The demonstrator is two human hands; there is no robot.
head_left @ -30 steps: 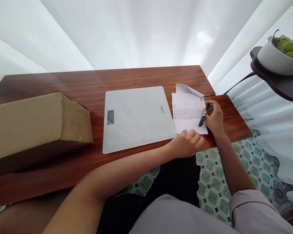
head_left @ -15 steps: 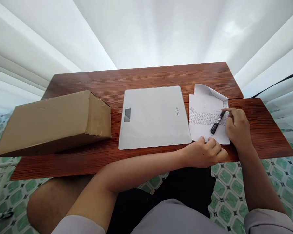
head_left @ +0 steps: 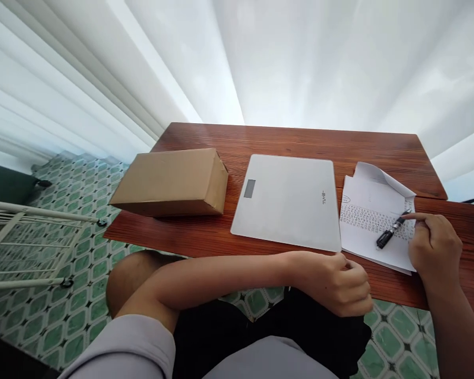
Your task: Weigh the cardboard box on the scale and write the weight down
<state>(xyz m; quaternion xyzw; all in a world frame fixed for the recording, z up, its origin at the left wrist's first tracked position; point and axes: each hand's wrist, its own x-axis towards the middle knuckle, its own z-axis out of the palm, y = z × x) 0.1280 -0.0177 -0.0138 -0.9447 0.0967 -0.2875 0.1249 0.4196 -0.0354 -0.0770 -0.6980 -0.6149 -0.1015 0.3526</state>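
Pen (head_left: pixel 391 232) on paper (head_left: pixel 373 231) | right hand (head_left: pixel 434 247) apparently touching | left hand (head_left: pixel 339 284) at table (head_left: pixel 221 237) edge

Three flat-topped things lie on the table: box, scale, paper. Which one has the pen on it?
The printed paper, rightmost, beside the right hand. The black pen lies across it; the white scale and cardboard box carry nothing.

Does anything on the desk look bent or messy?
Yes. The paper at the right has its far corner curled over, not lying flat. The cardboard box is dented and creased at its end. The scale lies flat and looks fine.
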